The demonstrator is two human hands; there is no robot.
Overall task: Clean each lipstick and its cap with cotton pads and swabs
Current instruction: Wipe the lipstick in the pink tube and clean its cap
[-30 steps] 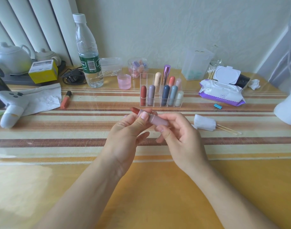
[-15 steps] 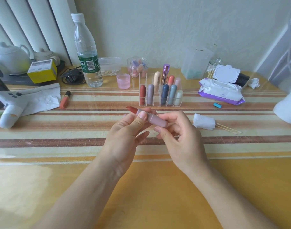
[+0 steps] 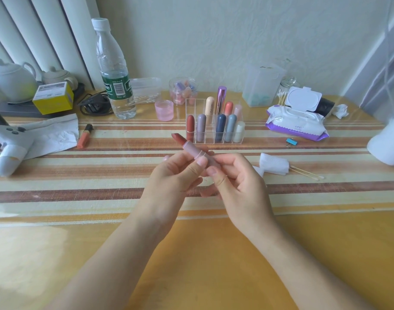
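Lipstick [image 3: 192, 148]: uncapped, held above the middle of the table [image 3: 214, 253], just in front of the clear rack [image 3: 214, 127] of capped lipsticks. Its long axis runs diagonally. The red-brown tip points up toward the far left corner, and the pink tube's base is toward the near right.

Left hand [image 3: 171, 182]: fingers [image 3: 182, 162] and thumb are curled round the tube's middle, pinching it.

Right hand [image 3: 236, 186]: thumb and fingertips pinch the base end. The remaining fingers are loosely curled below.

Folded cotton pad [image 3: 273, 164]: lies on the table right of the hands, with two swabs [image 3: 305, 173] touching its right side and pointing toward the right edge.
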